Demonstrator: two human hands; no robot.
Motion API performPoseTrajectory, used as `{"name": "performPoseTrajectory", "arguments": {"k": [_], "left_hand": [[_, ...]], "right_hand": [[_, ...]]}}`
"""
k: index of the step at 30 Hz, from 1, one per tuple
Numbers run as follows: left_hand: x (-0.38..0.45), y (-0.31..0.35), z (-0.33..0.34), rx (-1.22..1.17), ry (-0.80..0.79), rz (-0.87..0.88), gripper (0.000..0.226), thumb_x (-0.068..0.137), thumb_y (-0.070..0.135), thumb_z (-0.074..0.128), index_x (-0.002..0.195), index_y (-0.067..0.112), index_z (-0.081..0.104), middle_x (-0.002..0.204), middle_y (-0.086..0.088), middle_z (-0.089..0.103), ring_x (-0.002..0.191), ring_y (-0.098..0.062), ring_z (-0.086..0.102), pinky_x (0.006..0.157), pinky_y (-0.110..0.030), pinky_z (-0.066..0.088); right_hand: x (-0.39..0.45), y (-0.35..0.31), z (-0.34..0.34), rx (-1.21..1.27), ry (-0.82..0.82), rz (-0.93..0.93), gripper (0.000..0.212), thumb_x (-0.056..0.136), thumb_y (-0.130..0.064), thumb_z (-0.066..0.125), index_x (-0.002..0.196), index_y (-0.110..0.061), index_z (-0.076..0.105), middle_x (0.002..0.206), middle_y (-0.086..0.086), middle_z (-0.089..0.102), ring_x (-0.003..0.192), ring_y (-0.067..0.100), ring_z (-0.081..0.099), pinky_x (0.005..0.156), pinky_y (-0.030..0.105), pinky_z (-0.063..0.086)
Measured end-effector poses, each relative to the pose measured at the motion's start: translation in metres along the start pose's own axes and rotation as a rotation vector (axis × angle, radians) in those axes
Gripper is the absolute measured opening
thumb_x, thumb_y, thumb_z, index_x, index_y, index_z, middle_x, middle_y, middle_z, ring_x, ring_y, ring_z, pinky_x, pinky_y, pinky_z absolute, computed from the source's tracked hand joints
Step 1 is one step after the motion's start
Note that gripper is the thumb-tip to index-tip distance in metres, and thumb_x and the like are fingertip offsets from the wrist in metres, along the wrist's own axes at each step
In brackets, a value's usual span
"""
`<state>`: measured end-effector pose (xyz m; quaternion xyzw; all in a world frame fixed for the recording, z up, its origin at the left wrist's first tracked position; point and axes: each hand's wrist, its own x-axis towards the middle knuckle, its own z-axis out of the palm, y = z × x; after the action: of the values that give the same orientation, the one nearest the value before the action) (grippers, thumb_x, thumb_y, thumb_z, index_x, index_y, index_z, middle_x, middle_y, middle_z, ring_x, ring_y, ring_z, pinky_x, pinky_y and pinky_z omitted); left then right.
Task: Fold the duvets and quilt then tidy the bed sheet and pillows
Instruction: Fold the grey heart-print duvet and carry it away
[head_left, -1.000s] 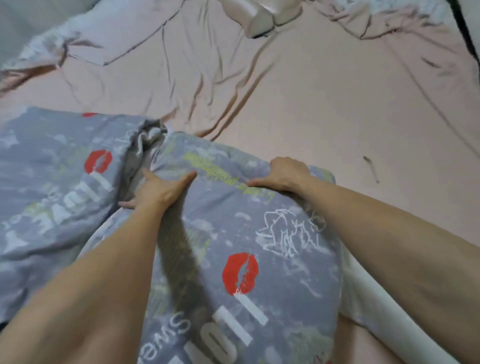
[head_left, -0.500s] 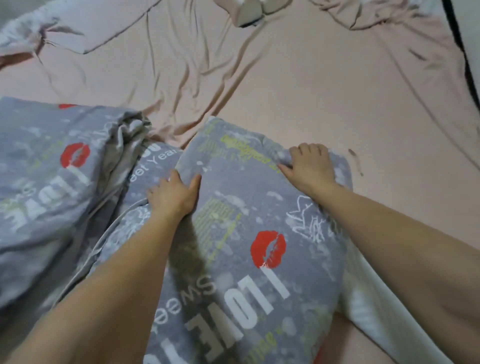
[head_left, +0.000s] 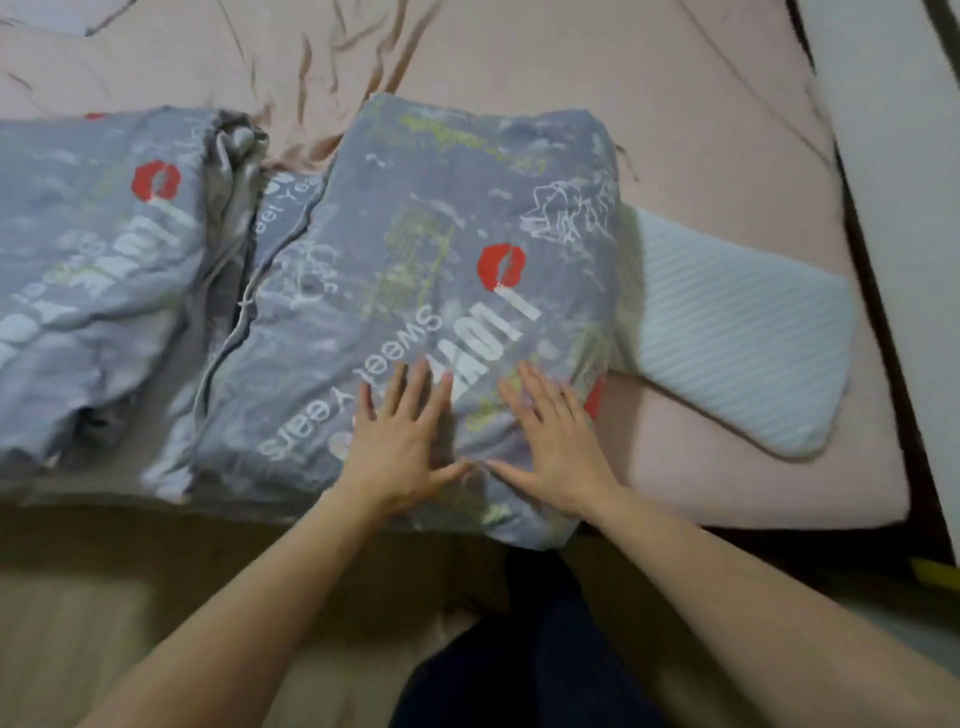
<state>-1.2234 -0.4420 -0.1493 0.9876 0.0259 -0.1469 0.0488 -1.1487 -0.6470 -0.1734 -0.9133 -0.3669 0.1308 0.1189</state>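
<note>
A rumpled grey printed duvet (head_left: 98, 270) is seen at far left on the bed, on the pink bed sheet (head_left: 545, 57). Just beside it, a folded grey duvet (head_left: 441, 249) with red lips print lies at the near bed edge. Left hand (head_left: 400, 441) is laid flat on its near end, fingers spread straight; right hand (head_left: 556, 447) likewise flat and spread, thumbs almost touching. A white ribbed pillow (head_left: 737, 343) is partly tucked under the fold's right side. Wood floor (head_left: 104, 597) is visible below.

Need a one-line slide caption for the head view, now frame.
Left hand and right hand press flat on the folded grey printed duvet lying on the pink bed sheet.
</note>
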Motion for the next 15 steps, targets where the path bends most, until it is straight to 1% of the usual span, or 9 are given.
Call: {"name": "performPoseTrajectory", "arguments": {"k": [2, 3, 4, 6, 8, 9, 11, 13, 15], "left_hand": [[-0.026, 0.007, 0.021, 0.164, 0.033, 0.217, 0.113, 0.059, 0.078, 0.055, 0.152, 0.02, 0.026, 0.158, -0.015, 0.021, 0.144, -0.037, 0.021, 0.107, -0.068, 0.019], [-0.036, 0.007, 0.033, 0.247, 0.064, 0.271, 0.111, 0.058, 0.066, 0.066, 0.152, 0.02, 0.027, 0.157, -0.015, 0.021, 0.143, -0.037, 0.023, 0.107, -0.069, 0.019], [-0.041, 0.005, 0.041, 0.306, 0.108, 0.293, 0.103, 0.063, 0.05, 0.069, 0.152, 0.021, 0.025, 0.158, -0.016, 0.019, 0.144, -0.037, 0.023, 0.107, -0.069, 0.018], [-0.037, 0.002, 0.049, 0.381, 0.209, 0.286, 0.082, 0.076, 0.027, 0.05, 0.153, 0.022, 0.02, 0.158, -0.016, 0.019, 0.144, -0.038, 0.021, 0.107, -0.07, 0.016], [-0.019, -0.001, 0.05, 0.42, 0.233, 0.293, 0.075, 0.078, 0.022, 0.035, 0.152, 0.021, 0.021, 0.156, -0.016, 0.024, 0.142, -0.039, 0.026, 0.106, -0.071, 0.018], [-0.007, -0.004, 0.047, 0.42, 0.237, 0.31, 0.075, 0.077, 0.023, 0.039, 0.151, 0.021, 0.025, 0.154, -0.015, 0.029, 0.14, -0.039, 0.03, 0.105, -0.071, 0.021], [0.014, -0.008, 0.038, 0.389, 0.264, 0.338, 0.087, 0.065, 0.023, 0.065, 0.147, 0.021, 0.036, 0.149, -0.012, 0.04, 0.135, -0.038, 0.04, 0.103, -0.069, 0.024], [0.027, -0.008, 0.031, 0.321, 0.347, 0.33, 0.093, 0.058, 0.022, 0.075, 0.144, 0.019, 0.041, 0.145, -0.008, 0.047, 0.133, -0.037, 0.043, 0.105, -0.066, 0.024], [0.025, -0.003, 0.035, 0.271, 0.497, 0.349, 0.078, 0.07, 0.018, 0.067, 0.144, 0.018, 0.041, 0.145, -0.007, 0.047, 0.135, -0.035, 0.04, 0.109, -0.064, 0.022]], "right_hand": [[-0.052, -0.008, 0.024, -0.107, -0.003, -0.01, 0.11, 0.069, -0.078, 0.051, 0.154, -0.02, 0.014, 0.16, 0.012, 0.009, 0.147, 0.027, 0.01, 0.115, 0.053, 0.012], [-0.074, -0.013, 0.039, -0.154, -0.032, 0.031, 0.12, 0.062, -0.078, 0.059, 0.154, -0.02, 0.009, 0.16, 0.013, 0.006, 0.147, 0.029, 0.009, 0.114, 0.057, 0.014], [-0.088, -0.02, 0.051, -0.157, -0.055, 0.103, 0.128, 0.055, -0.076, 0.066, 0.154, -0.021, 0.006, 0.16, 0.015, 0.004, 0.147, 0.031, 0.008, 0.113, 0.059, 0.015], [-0.091, -0.031, 0.071, -0.144, -0.049, 0.246, 0.134, 0.049, -0.067, 0.075, 0.154, -0.02, 0.007, 0.159, 0.018, 0.006, 0.146, 0.035, 0.01, 0.113, 0.061, 0.015], [-0.072, -0.035, 0.078, -0.127, 0.045, 0.285, 0.122, 0.053, -0.047, 0.08, 0.152, -0.016, 0.017, 0.155, 0.021, 0.02, 0.143, 0.037, 0.022, 0.111, 0.058, 0.024], [-0.059, -0.029, 0.077, -0.074, 0.121, 0.293, 0.107, 0.058, -0.032, 0.078, 0.15, -0.015, 0.026, 0.152, 0.02, 0.03, 0.14, 0.036, 0.031, 0.108, 0.054, 0.032], [-0.028, -0.007, 0.063, 0.174, 0.184, 0.335, 0.078, 0.068, -0.012, 0.068, 0.143, -0.017, 0.043, 0.144, 0.013, 0.046, 0.131, 0.03, 0.045, 0.103, 0.04, 0.041], [-0.005, 0.014, 0.041, 0.374, 0.21, 0.377, 0.058, 0.073, -0.009, 0.059, 0.129, -0.022, 0.056, 0.123, 0.01, 0.063, 0.113, 0.03, 0.058, 0.09, 0.034, 0.046], [0.009, 0.026, 0.025, 0.418, 0.245, 0.384, 0.044, 0.074, -0.011, 0.053, 0.115, -0.023, 0.063, 0.105, 0.01, 0.07, 0.099, 0.032, 0.063, 0.077, 0.033, 0.047]]}}
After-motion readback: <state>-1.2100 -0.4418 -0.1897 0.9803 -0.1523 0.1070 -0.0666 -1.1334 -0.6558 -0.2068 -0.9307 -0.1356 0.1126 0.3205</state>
